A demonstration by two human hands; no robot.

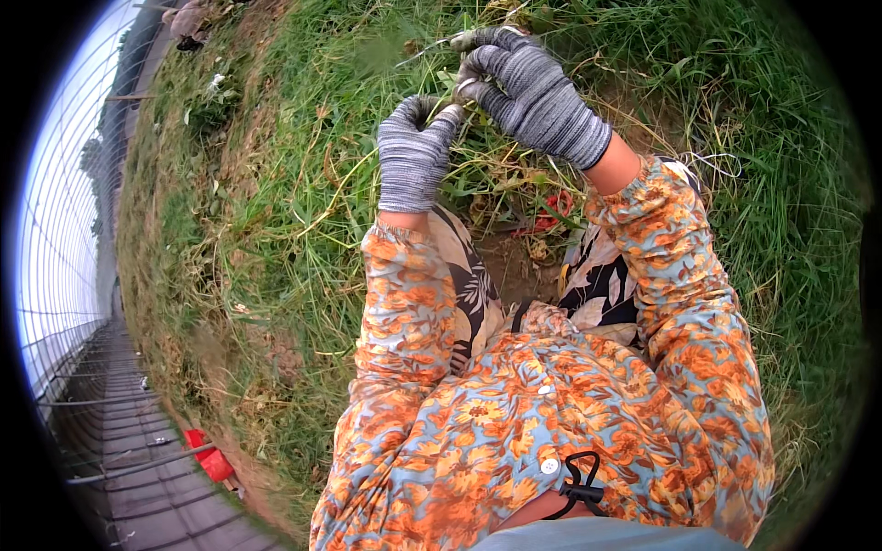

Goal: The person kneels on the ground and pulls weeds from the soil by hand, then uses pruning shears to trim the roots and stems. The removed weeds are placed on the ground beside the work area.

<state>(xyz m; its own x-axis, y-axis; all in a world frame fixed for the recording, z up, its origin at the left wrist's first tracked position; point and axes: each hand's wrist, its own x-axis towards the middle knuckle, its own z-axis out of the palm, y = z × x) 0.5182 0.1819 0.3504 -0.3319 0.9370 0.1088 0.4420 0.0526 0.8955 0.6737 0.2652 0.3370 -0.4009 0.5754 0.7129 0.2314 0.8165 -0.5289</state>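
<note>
My left hand (417, 151), in a grey striped knit glove with pale fingertips, pinches thin green stems (435, 109) between thumb and forefinger. Close beside it on the right, my right hand (527, 96) wears a matching glove. Its fingers are curled in a pinch at the same tuft of stems. A thin whitish strand (428, 50) runs out left from the right hand's upper fingertips; whether it is gripped is unclear. Below both hands lie tangled grass and pulled stalks (496, 175), in front of my knees.
Red cord or netting (551, 212) lies on the soil between my knees. White string (716, 164) loops by my right knee. Tall grass (792, 158) grows at the right. At the left are a red item (210, 456), metal hoops (138, 468) and a dark strip of ground sheet (148, 475).
</note>
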